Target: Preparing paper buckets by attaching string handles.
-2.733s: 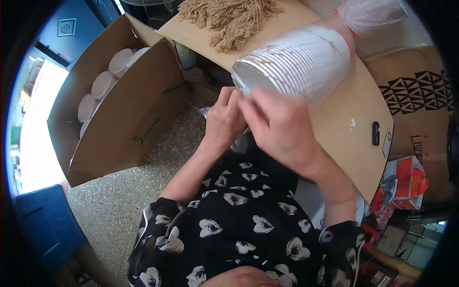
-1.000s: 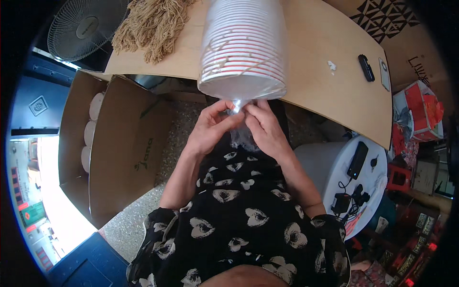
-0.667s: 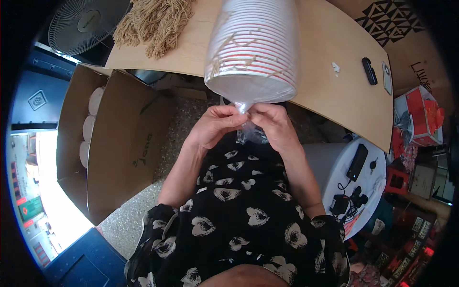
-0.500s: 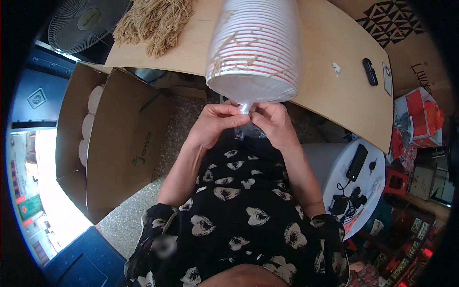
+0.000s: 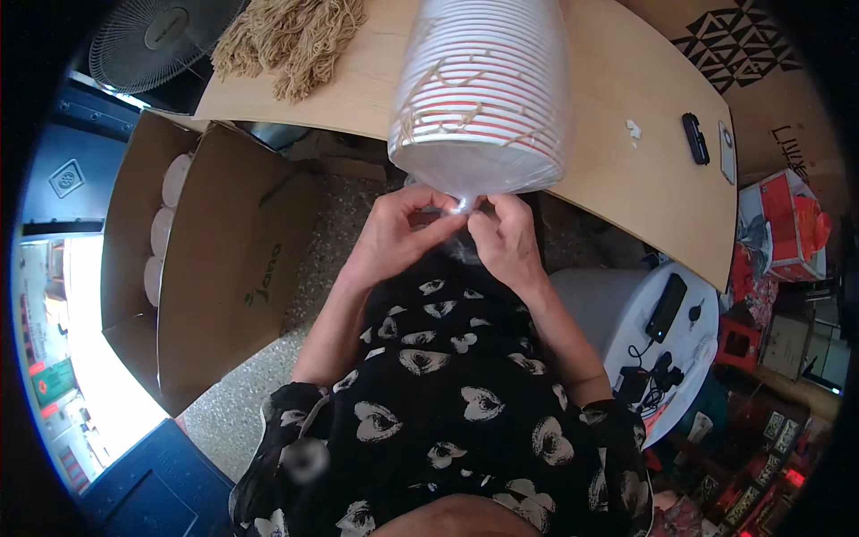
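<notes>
Flanking the bagged cups (image 5: 483,98) are tan strings (image 5: 291,40) and a black object (image 5: 695,140).

Red-striped white stack (image 5: 479,98); tan strings (image 5: 291,45)

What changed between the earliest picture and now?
The view turned: the clear plastic bag of stacked white, red-rimmed cups, then slanting right, now points nearly straight away. The right hand, blurred then, now shows sharply beside the left hand at the bag's gathered neck. The tan yarn bundle stayed on the pale wooden table.
</notes>
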The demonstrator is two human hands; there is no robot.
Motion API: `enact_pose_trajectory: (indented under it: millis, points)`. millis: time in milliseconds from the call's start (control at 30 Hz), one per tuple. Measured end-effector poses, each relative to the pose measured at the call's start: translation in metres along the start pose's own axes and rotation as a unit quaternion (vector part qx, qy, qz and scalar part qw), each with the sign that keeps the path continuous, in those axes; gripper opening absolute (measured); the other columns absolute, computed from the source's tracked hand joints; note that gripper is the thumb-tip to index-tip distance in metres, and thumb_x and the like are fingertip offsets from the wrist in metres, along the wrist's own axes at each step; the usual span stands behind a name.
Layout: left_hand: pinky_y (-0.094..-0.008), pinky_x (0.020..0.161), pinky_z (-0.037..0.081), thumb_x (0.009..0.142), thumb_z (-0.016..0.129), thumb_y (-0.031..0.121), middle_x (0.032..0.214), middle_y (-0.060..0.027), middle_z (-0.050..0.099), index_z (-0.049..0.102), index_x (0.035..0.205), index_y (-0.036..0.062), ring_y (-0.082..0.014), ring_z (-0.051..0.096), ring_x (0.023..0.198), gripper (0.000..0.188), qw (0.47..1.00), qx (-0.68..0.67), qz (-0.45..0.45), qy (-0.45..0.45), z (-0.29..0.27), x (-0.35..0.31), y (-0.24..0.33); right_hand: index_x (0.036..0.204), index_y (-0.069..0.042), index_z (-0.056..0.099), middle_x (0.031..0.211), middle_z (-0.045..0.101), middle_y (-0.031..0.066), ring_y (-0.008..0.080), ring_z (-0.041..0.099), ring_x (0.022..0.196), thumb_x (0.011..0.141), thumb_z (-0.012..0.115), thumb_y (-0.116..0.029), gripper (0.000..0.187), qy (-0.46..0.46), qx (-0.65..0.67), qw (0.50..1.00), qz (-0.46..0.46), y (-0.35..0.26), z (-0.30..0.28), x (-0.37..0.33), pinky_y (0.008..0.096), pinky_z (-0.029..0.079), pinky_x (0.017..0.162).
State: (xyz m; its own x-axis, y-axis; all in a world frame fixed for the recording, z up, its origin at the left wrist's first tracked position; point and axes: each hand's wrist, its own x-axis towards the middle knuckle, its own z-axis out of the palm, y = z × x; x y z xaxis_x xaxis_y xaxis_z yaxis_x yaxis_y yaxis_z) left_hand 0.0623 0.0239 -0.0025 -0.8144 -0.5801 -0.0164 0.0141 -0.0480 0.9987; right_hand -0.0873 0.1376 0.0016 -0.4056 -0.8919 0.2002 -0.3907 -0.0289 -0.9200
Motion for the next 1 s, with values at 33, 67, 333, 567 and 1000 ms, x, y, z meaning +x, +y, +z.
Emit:
enact_pose_trajectory:
  millis: [33, 67, 333, 567, 1000]
  points:
    - [-0.0299, 0.070, 0.056, 0.086, 0.077, 0.010, 0.088, -0.0067, 0.071, 0.071, 0.099, -0.0005, -0.0165, 0.071, 0.079, 0.018, 0.994, 0.096, 0.033, 0.033, 0.004, -0.002, 0.004, 0.095, 0.007, 0.062, 0.083, 0.066, 0.0099, 0.0105, 0.061, 0.072, 0.090, 0.057, -0.004, 0.013, -0.001, 0.000, 1.000, 0.000, -0.001, -0.001, 0.000, 0.0301, 0.049, 0.062]
    - [-0.0299, 0.070, 0.056, 0.086, 0.077, 0.010, 0.088, -0.0067, 0.071, 0.071, 0.099, -0.0005, -0.0165, 0.071, 0.079, 0.018, 0.994, 0.095, 0.032, 0.035, 0.005, -0.003, 0.007, 0.095, 0.006, 0.062, 0.082, 0.063, 0.0065, 0.0099, 0.057, 0.073, 0.088, 0.056, -0.003, 0.013, -0.006, 0.002, 1.000, 0.006, -0.004, -0.003, 0.000, 0.0286, 0.047, 0.064]
    - [-0.0349, 0.061, 0.053, 0.076, 0.077, 0.012, 0.085, -0.0063, 0.067, 0.064, 0.095, 0.0096, -0.0250, 0.067, 0.072, 0.023, 0.813, 0.463, 0.278, 0.217, 0.013, -0.001, 0.003, 0.093, 0.002, 0.064, 0.085, 0.060, -0.0007, 0.0070, 0.055, 0.079, 0.093, 0.059, -0.009, 0.012, -0.104, 0.214, 0.964, 0.122, -0.019, -0.014, 0.002, 0.0249, 0.047, 0.074]
    - [-0.0350, 0.056, 0.048, 0.078, 0.080, 0.017, 0.081, -0.0050, 0.063, 0.067, 0.086, 0.0111, -0.0224, 0.064, 0.069, 0.017, 0.778, 0.496, 0.285, 0.261, 0.006, 0.002, 0.003, 0.091, 0.003, 0.066, 0.087, 0.064, -0.0002, 0.0063, 0.059, 0.081, 0.094, 0.068, -0.012, 0.015, -0.043, 0.402, 0.868, 0.288, -0.029, -0.013, 0.004, 0.0242, 0.052, 0.074]
    - [-0.0284, 0.094, 0.050, 0.099, 0.065, 0.024, 0.117, -0.0089, 0.067, 0.061, 0.127, -0.0035, -0.0128, 0.062, 0.108, 0.039, 0.961, -0.245, -0.099, -0.082, 0.031, 0.003, 0.009, 0.094, -0.001, 0.067, 0.097, 0.059, 0.0090, 0.0162, 0.061, 0.072, 0.079, 0.078, 0.000, 0.019, 0.047, -0.235, 0.968, -0.081, -0.031, -0.018, -0.017, 0.0276, 0.050, 0.067]
